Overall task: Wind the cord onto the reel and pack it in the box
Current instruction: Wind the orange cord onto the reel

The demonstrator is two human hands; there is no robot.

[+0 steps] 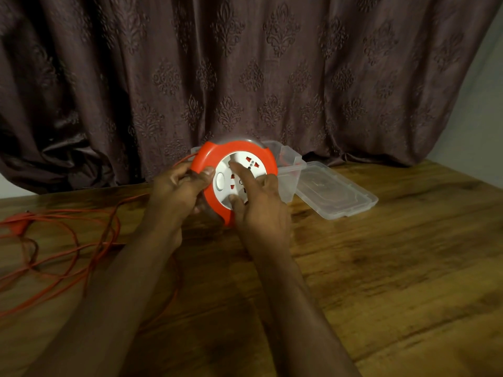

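A round orange reel (212,156) with a white socket face is held tilted above the wooden table (381,268). My left hand (179,191) grips its left rim, thumb on the orange edge. My right hand (258,210) touches the white face with an extended forefinger and the thumb. The orange cord (68,240) runs from the reel's left side and lies in loose loops on the table at the left. Behind the reel stands a clear plastic box (290,170), partly hidden by it.
The box's clear lid (337,194) lies flat on the table to the right of the box. A dark patterned curtain (245,77) hangs behind the table's far edge. The cord's plug end (16,227) lies at the far left.
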